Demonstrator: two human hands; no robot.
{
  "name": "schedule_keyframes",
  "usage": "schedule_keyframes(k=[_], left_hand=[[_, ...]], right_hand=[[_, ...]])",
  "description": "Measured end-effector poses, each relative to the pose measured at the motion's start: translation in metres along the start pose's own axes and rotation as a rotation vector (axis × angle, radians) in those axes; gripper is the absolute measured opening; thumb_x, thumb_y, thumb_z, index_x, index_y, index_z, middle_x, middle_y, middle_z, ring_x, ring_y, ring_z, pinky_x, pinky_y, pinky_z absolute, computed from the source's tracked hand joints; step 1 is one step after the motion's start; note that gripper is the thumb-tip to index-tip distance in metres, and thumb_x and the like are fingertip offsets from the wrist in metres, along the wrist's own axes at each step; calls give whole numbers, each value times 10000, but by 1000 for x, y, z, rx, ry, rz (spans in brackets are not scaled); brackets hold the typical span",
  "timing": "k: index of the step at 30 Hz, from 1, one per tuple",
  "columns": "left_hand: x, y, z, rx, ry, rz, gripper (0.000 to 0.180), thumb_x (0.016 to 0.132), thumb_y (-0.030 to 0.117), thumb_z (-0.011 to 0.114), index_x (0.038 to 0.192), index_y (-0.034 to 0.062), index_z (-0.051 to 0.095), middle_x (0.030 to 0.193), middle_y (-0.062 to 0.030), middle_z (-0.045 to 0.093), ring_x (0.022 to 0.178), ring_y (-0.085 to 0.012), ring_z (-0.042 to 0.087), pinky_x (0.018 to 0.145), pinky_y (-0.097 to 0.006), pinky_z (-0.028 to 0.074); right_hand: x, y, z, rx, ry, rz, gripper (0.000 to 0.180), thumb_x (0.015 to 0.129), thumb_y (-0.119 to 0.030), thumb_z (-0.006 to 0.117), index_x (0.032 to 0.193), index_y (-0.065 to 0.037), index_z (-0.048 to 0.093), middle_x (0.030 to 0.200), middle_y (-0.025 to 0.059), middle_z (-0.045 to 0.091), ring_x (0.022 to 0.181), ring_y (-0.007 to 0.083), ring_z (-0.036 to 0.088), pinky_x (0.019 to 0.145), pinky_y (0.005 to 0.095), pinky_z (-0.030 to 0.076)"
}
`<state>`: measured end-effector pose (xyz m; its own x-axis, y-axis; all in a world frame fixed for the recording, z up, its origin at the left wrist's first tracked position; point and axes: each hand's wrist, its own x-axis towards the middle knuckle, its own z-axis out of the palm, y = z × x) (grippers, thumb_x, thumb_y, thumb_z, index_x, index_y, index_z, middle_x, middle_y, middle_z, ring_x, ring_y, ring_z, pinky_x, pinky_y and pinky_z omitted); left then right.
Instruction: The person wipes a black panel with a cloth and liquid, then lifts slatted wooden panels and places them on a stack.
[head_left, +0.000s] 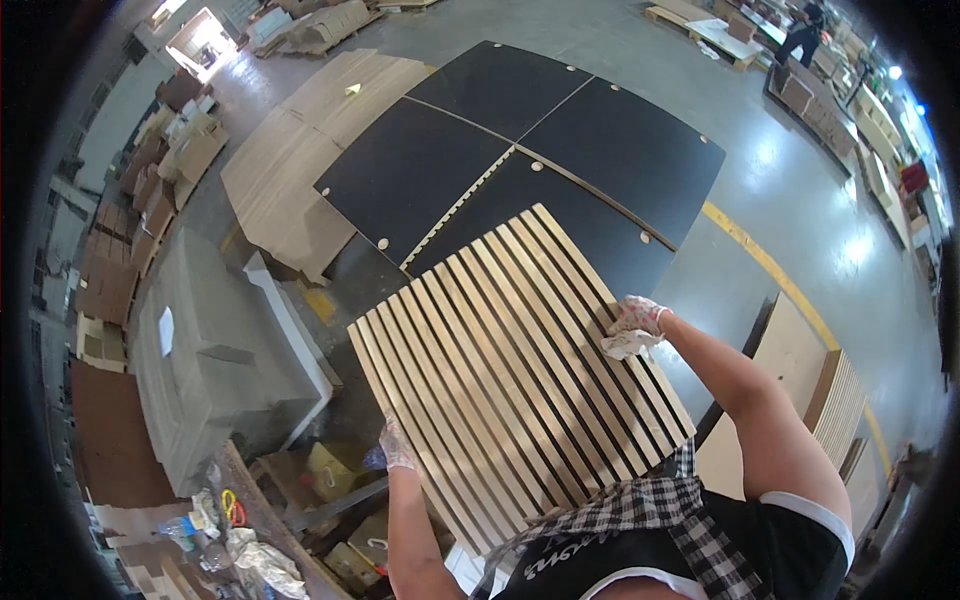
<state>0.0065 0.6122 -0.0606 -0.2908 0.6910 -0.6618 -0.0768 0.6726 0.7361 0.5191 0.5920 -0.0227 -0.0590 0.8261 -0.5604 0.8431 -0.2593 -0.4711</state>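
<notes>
Left hand point(396, 447) gripping slatted wooden panel point(510, 375) edge, right hand point(636, 320) pressing white cloth point(626, 345) on slats, black boards point(520, 160) beyond

Scene lit evenly from overhead, fairly bright. Glare patches seen on glossy grey floor point(800, 190) at right, doorway point(200, 35) top left blown out white. Shadows kept soft, barely any. Heavy fisheye bend toward rim, black vignette in corners. Centre sharp enough, edges smeared, far clutter pretty mushy.
</notes>
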Motion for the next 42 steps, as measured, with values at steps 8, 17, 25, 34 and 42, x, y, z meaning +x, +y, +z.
schedule_keyframes(k=[8,17,25,34,42], left_hand=[[29,-58,73,-76,132,-160,516,820,475,500,1054,16,536,959,-77,585,830,-199,575,736,-349,475],[43,-70,162,-195,42,-220,555,897,440,321,1234,5,389,1197,-139,470,1083,-260,476,923,-380,390],[67,-108,179,-490,8,-143,494,906,364,296,1262,22,319,1210,-126,433,1042,-291,487,854,-411,452],[75,-79,215,-378,131,-5,465,899,353,333,1209,8,368,1162,-165,467,999,-302,526,832,-415,467],[112,-65,213,-219,208,129,270,904,206,368,1062,19,481,965,-105,566,811,-220,598,697,-340,532]], right_hand=[[80,114,13,-197,-184,-136,147,749,-318,551,831,-235,640,776,19,583,799,210,574,681,297,450],[141,126,-54,-376,14,-83,302,735,-346,597,870,-78,626,777,110,616,764,239,599,666,337,481],[24,125,-34,-615,56,-504,337,647,-298,667,949,-169,591,937,76,575,854,221,563,737,358,468],[-21,188,105,6,256,-483,519,559,-318,731,1015,-108,599,836,99,621,737,241,599,641,315,474],[12,151,105,1034,155,279,265,759,-154,620,968,9,610,810,81,632,654,165,594,600,269,485]])
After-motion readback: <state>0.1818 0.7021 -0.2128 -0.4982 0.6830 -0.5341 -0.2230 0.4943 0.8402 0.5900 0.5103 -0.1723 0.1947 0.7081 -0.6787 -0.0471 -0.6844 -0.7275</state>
